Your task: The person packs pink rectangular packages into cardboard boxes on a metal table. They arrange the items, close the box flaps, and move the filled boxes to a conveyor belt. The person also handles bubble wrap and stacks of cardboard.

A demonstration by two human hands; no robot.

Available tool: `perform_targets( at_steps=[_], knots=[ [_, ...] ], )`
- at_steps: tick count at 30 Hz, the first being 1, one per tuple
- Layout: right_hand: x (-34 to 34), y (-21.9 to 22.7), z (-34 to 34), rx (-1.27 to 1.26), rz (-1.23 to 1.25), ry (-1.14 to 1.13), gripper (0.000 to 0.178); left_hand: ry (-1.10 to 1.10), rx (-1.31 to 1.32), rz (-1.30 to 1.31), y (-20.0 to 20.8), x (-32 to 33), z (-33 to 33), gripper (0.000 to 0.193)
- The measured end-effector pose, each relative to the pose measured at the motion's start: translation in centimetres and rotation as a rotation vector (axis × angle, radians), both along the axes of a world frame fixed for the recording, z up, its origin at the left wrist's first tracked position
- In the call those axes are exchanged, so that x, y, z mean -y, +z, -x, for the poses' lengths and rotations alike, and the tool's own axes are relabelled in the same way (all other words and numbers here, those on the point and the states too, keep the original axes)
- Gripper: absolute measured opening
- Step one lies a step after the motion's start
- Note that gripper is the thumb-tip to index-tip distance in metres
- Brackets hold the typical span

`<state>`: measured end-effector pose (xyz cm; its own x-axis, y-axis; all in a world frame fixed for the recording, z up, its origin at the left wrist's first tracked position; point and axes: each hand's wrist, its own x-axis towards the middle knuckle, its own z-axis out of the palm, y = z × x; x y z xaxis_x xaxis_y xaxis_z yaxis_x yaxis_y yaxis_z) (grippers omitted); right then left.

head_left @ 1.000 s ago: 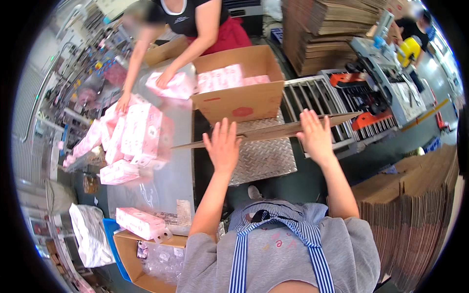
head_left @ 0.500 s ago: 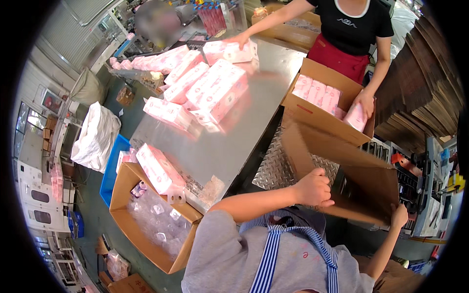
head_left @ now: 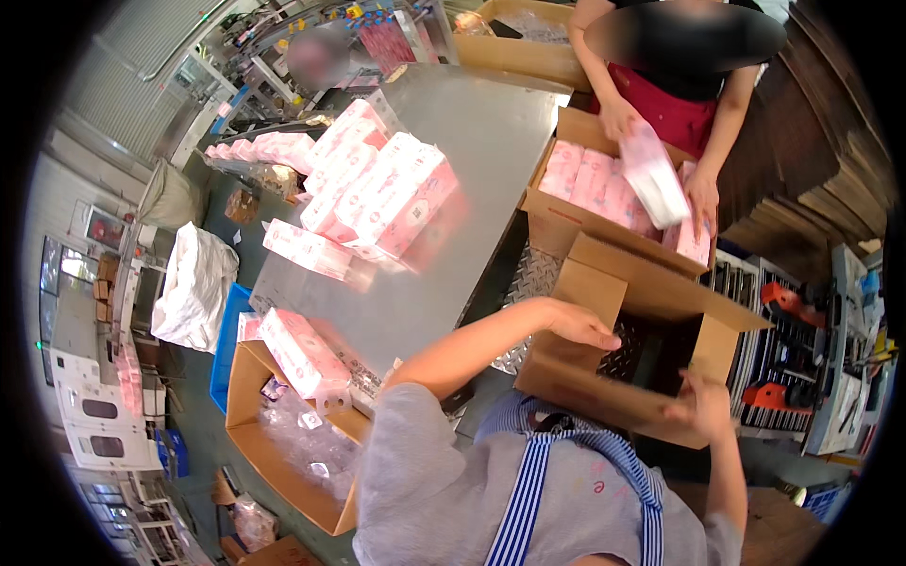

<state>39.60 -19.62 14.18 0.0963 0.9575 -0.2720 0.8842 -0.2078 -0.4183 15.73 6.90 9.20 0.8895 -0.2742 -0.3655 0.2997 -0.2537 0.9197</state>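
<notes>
An opened-out cardboard box [head_left: 604,385] stands upright in front of me, its top flaps raised and its inside showing dark. My left hand [head_left: 587,327] reaches over the box's left side, fingers stretched out beside the left flap. At the near right corner is my right hand [head_left: 700,406], slightly blurred, fingers apart against the near flap. Just beyond, a second cardboard box [head_left: 604,224] holds rows of pink tissue packs [head_left: 590,179]. A co-worker's hand [head_left: 618,118] lifts one more pink pack [head_left: 651,174] above it, while their other hand [head_left: 700,200] rests on packs inside.
Pink tissue packs [head_left: 392,203] are stacked on the metal table [head_left: 453,123] to my left. A carton of clear plastic [head_left: 307,434] stands at the lower left, with a pink pack [head_left: 302,354] across its edge. Flattened cardboard [head_left: 802,141] is piled at the right.
The box in front of me has gone from tilted and folded to squared and upright. My left hand has opened from a fist. The co-worker's hand has moved from the table to the filled box with a pack.
</notes>
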Motion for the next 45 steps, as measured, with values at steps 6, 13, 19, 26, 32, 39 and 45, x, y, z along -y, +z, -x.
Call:
perform_targets(
  at_steps=[6, 13, 19, 26, 32, 39, 45],
  knots=[
    [-10.0, 0.2, -2.8, 0.466, -0.657, -0.177, 0.047, 0.409, 0.524, -1.313, -2.8, 5.4, 1.0, 0.054],
    [-0.9, -5.0, -4.6, 0.055, -0.447, -0.52, 0.04, 0.786, 0.259, -1.305, -6.4, 4.8, 4.0, 0.068],
    [3.1, -26.2, -4.4, -0.959, 0.159, -1.281, 0.067, 1.151, -0.228, -1.195, -9.8, -4.1, 14.2, 0.064],
    [12.9, -13.9, -11.7, -0.734, -0.169, -1.02, 0.034, 1.333, -0.027, -0.053, -15.0, 3.1, 5.2, 0.064],
    [3.8, 3.0, -5.3, -0.909, -0.444, -0.92, 0.031, 1.315, 0.034, 0.438, -12.1, 6.1, 2.3, 0.065],
    [-5.7, -2.1, 1.7, 0.523, -0.383, -0.398, 0.073, 1.333, -0.3, 0.573, -0.1, 0.7, 13.5, 0.086],
    [6.3, -17.8, -11.8, 0.171, -0.051, -0.78, 0.044, 1.49, -0.335, -0.481, -9.6, 7.2, 8.1, 0.049]
  ],
)
